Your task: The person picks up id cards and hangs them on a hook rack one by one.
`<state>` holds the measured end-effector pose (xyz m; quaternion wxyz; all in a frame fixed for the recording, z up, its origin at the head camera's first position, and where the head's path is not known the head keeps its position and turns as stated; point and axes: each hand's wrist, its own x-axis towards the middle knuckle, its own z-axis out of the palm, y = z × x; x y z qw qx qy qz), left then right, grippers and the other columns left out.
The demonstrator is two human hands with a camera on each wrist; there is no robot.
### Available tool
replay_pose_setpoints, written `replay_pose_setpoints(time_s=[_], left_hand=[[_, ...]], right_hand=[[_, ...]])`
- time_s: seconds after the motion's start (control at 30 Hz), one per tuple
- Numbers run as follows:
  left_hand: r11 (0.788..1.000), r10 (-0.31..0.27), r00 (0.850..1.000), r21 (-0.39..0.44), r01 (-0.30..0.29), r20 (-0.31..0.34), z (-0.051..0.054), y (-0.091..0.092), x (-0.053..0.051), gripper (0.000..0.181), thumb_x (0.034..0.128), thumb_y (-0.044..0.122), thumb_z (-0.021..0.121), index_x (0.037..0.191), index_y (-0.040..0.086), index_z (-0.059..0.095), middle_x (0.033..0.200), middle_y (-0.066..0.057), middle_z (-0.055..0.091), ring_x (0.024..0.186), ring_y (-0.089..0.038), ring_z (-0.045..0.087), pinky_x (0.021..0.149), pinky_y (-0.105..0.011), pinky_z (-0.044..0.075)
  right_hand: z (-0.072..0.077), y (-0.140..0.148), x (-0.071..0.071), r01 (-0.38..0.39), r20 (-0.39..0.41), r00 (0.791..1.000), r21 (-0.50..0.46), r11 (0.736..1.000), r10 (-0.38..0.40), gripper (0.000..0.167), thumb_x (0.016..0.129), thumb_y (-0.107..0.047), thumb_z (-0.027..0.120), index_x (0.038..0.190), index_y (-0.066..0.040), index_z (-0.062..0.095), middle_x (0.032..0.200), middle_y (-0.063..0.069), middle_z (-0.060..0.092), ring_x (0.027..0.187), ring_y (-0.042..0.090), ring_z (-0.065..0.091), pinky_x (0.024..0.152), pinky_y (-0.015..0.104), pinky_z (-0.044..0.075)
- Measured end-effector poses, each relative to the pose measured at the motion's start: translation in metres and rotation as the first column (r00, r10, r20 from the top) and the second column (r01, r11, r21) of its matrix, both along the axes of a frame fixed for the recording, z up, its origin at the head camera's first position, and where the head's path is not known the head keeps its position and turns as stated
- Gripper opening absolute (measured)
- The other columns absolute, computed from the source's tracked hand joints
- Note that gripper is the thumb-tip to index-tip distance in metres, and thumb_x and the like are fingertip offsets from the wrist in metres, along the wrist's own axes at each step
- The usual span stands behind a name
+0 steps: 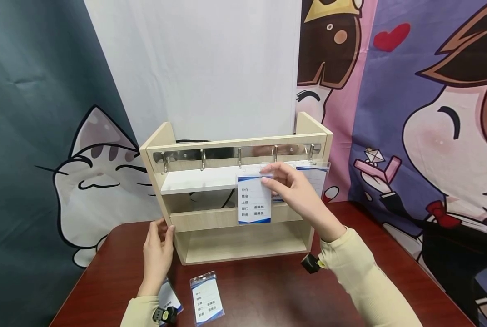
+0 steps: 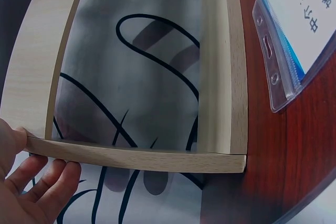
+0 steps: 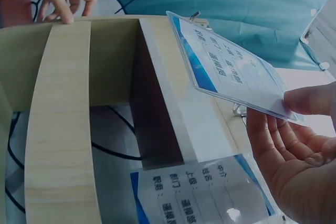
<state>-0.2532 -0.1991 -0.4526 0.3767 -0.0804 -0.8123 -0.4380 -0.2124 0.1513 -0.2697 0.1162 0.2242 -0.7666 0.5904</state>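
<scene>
A clear badge holder with a white and blue card (image 1: 254, 200) is pinched at its top edge between the thumb and fingers of the right hand (image 1: 294, 190), in front of the rack's metal hook strip (image 1: 221, 153). In the right wrist view the held badge (image 3: 231, 69) is tilted, the thumb on its face. Behind the hand another badge (image 1: 315, 177) hangs at the rightmost hooks. The left hand (image 1: 157, 247) grips the left side panel of the wooden rack (image 1: 202, 220), its thumb and fingers at the panel's edge in the left wrist view (image 2: 39, 182).
Two more badges lie on the dark red table: one (image 1: 207, 298) in front of the rack, another (image 1: 169, 297) partly behind the left wrist. Printed cloths with cartoon figures (image 1: 444, 113) hang behind the table.
</scene>
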Motion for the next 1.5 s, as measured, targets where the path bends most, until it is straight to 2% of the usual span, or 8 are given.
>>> replay_pose_setpoints(time_s=[0.23,0.57,0.67,0.83,0.9,1.1,1.37,1.5], left_hand=[[1.0,0.006,1.0,-0.005,-0.006,0.012,0.0,-0.001,0.002,0.028,0.1019,0.011,0.061,0.125,-0.004,0.052,0.101,-0.018,0.063,0.084,-0.027,0.062,0.069,-0.001,0.04],[1.0,0.01,1.0,-0.008,-0.01,0.004,-0.001,0.0,0.0,0.029,0.101,0.011,0.062,0.124,-0.003,0.053,0.102,-0.018,0.063,0.084,-0.022,0.06,0.068,-0.001,0.041],[1.0,0.009,1.0,-0.015,-0.009,0.006,0.001,0.0,0.0,0.028,0.1007,0.011,0.063,0.124,-0.002,0.053,0.101,-0.017,0.063,0.084,-0.022,0.062,0.068,-0.005,0.044],[0.999,0.009,1.0,-0.041,-0.009,0.007,0.001,-0.001,0.001,0.027,0.1008,0.012,0.063,0.123,-0.001,0.053,0.101,-0.015,0.063,0.085,-0.023,0.063,0.067,-0.022,0.054],[0.999,0.011,1.0,-0.043,-0.01,0.005,0.001,-0.001,0.001,0.027,0.1007,0.012,0.063,0.123,0.0,0.054,0.1,-0.015,0.063,0.085,-0.023,0.063,0.067,-0.025,0.055],[0.999,0.012,1.0,-0.04,-0.012,0.0,0.001,-0.001,0.001,0.027,0.1006,0.011,0.063,0.123,0.0,0.054,0.1,-0.015,0.063,0.084,-0.022,0.063,0.067,-0.023,0.054],[0.999,0.007,1.0,-0.048,-0.007,0.003,0.003,0.0,0.0,0.027,0.1015,0.012,0.062,0.124,0.0,0.053,0.101,-0.016,0.063,0.086,-0.024,0.064,0.067,-0.031,0.058],[0.999,0.013,1.0,-0.049,-0.013,0.005,0.002,-0.001,0.001,0.026,0.1013,0.011,0.062,0.123,-0.001,0.053,0.101,-0.016,0.063,0.085,-0.026,0.064,0.067,-0.028,0.056]], right_hand=[[0.005,-0.013,-0.005,-0.006,0.004,1.0,-0.037,0.999,0.006,0.026,0.099,-0.012,0.066,0.121,0.0,0.063,0.105,0.012,0.071,0.087,0.017,0.065,0.077,0.032,0.056],[0.006,-0.02,-0.013,0.033,0.042,0.999,-0.005,0.999,-0.033,0.027,0.099,-0.016,0.065,0.122,-0.002,0.065,0.101,0.009,0.071,0.083,0.015,0.061,0.077,0.033,0.054],[0.006,-0.022,-0.017,0.022,0.064,0.998,0.004,1.0,-0.022,0.027,0.1,-0.018,0.064,0.121,-0.002,0.066,0.1,0.009,0.071,0.084,0.016,0.062,0.077,0.033,0.055],[0.002,-0.024,-0.022,0.008,0.074,0.997,0.021,1.0,-0.009,0.027,0.101,-0.019,0.063,0.121,-0.001,0.065,0.1,0.009,0.071,0.085,0.015,0.062,0.078,0.031,0.053],[0.0,-0.025,-0.024,0.012,0.072,0.997,0.017,1.0,-0.013,0.028,0.101,-0.02,0.063,0.121,-0.001,0.065,0.1,0.009,0.071,0.085,0.015,0.061,0.078,0.03,0.053],[0.001,-0.028,-0.025,0.022,0.093,0.995,-0.027,0.999,-0.02,0.028,0.101,-0.021,0.063,0.121,-0.001,0.065,0.103,0.01,0.072,0.085,0.015,0.063,0.076,0.029,0.055],[0.002,-0.03,-0.026,0.053,0.123,0.991,-0.061,0.997,-0.045,0.026,0.1,-0.021,0.065,0.117,-0.002,0.066,0.098,0.007,0.072,0.082,0.014,0.063,0.074,0.028,0.054],[0.0,-0.031,-0.025,0.048,0.129,0.991,-0.075,0.996,-0.038,0.027,0.1,-0.02,0.065,0.118,0.0,0.065,0.098,0.008,0.072,0.081,0.013,0.063,0.072,0.027,0.053]])
